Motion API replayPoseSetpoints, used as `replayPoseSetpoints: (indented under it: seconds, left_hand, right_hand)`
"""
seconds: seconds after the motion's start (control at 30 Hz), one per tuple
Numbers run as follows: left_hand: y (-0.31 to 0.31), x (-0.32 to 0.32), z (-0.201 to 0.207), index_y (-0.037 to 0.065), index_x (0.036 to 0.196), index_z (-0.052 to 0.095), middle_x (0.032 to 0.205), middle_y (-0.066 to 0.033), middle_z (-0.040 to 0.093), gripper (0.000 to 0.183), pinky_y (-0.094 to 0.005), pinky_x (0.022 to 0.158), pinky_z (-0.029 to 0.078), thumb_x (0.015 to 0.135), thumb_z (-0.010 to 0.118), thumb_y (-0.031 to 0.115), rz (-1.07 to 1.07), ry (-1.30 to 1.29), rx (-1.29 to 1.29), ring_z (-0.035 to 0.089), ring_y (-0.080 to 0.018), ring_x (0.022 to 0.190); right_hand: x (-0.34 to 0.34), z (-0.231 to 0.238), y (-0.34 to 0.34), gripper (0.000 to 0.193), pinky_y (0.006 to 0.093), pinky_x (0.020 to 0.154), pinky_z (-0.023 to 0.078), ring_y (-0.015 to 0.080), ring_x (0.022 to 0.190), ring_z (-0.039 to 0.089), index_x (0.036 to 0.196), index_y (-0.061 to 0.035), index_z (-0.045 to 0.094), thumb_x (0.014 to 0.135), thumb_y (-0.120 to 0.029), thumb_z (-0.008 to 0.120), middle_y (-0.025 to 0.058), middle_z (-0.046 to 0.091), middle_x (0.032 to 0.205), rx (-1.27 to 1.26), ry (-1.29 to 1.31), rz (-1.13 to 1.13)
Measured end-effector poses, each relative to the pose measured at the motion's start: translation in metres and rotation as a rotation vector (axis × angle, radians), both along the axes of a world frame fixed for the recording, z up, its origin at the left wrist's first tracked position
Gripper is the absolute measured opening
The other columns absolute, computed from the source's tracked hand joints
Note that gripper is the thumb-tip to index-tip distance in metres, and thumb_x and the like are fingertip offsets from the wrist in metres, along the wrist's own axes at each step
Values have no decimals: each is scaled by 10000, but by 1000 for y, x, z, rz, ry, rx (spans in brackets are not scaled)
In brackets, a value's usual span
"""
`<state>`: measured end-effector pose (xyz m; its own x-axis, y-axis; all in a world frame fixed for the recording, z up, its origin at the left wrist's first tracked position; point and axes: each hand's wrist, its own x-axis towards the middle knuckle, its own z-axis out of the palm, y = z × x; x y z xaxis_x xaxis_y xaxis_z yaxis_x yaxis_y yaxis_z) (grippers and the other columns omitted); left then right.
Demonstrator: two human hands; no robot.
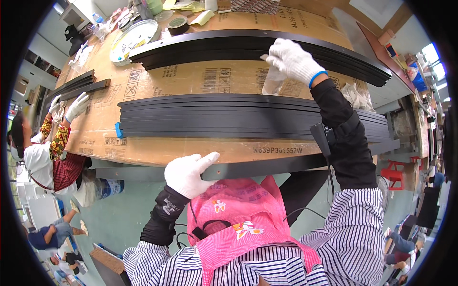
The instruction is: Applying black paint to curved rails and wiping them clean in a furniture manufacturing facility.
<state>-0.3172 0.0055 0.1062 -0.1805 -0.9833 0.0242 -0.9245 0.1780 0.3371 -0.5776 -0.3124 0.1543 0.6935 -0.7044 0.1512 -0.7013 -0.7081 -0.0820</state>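
My left hand [188, 175], in a white knit glove, grips a long dark strip [267, 167] along the table's near edge. Its fingers wrap the strip, and the thumb side points right. A few small holes show on the strip's face. Reaching over the table, my right hand [291, 59], gloved too, is closed on a limp, whitish translucent piece [273, 82]. It hangs below the fingers, just before the far stack of black strips [210, 45]. Between my hands lies a nearer stack of black strips [214, 117], with a bit of blue at its left end.
Cardboard [176, 86] covers the table. At the far left are a round white tray [136, 40] and a tape roll [178, 25]. Crumpled white material [357, 97] lies at right. A gloved co-worker [52, 143] stands left, by more strips [78, 90]. A red stool [392, 174] is at right.
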Motion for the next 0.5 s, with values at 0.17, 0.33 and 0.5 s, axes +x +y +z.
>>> replayPoseSetpoints:
  seconds: [0.17,0.33,0.5]
  left_hand:
    - [-9,-17,18,243,1205,759,774,-29,655,610,-371,635,541,632,931,362,-18,45,-54,686,-254,717]
    - [-28,-26,53,276,1226,732,810,-29,652,570,-386,666,550,687,905,343,-31,99,-197,689,-268,756]
    - [-96,-33,114,119,1195,756,917,-73,737,554,-342,776,572,668,917,183,-58,112,-457,724,-252,837]
  right_hand:
    - [-19,3,18,359,484,959,538,323,1174,595,1054,-98,730,1027,-432,600,91,629,1191,39,-46,-80]
    - [-49,94,57,265,347,809,543,204,885,677,1083,-13,719,1016,-268,691,102,722,976,-46,-755,13]
    - [-113,174,150,201,274,827,527,107,913,659,1095,18,727,1073,-132,595,44,738,991,-562,-1022,-114]
